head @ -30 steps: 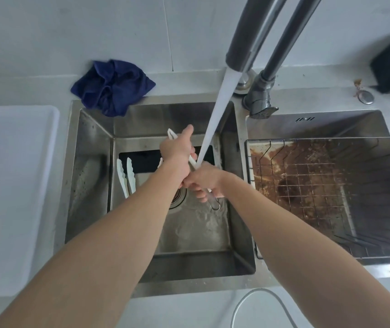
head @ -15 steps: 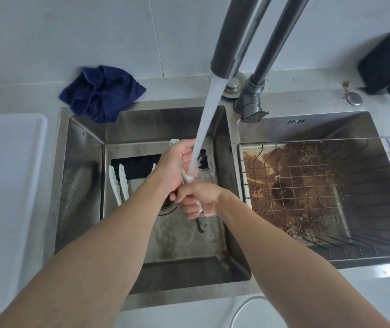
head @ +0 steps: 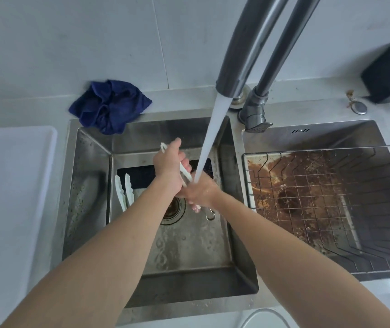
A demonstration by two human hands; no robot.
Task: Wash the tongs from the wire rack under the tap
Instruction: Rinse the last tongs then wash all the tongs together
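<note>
While tap (head: 235,74) runs, both hands (head: 184,183) grip tongs (head: 185,171).

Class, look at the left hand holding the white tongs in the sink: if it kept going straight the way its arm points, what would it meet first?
Probably the back wall of the sink. The left hand points up and away along the tongs; the water stream passes to its right. Depth is unclear.

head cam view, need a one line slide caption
Both hands, left hand and right hand, hold white tongs under the running tap.
</note>
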